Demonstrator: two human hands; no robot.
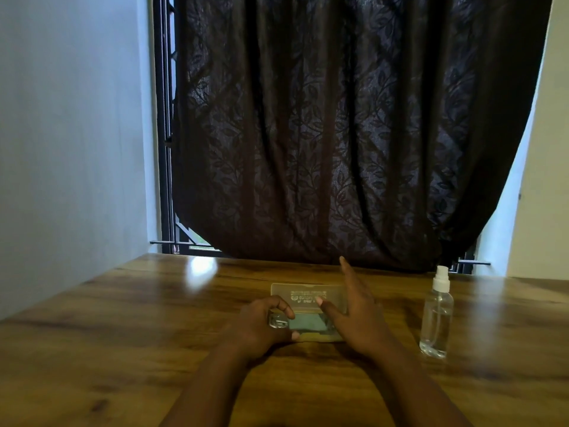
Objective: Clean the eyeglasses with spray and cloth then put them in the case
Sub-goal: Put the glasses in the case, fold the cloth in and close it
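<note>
**Glasses going into the open case**

The left hand (261,325) has its grip curled round the left end of the eyeglasses (278,322), thumb below and fingers above, one clear lens showing by the knuckles. The glasses lie in the open case (308,295), on a greenish cloth (308,323) in its lower half. The right hand (357,315) is released, its fingers straight and spread over the right end of the case; whether it touches cannot be told. The case sits on the wooden bench (123,349). To its right, well apart, a clear spray bottle (436,315) stands upright. A dark curtain (338,134) hangs behind.
</note>
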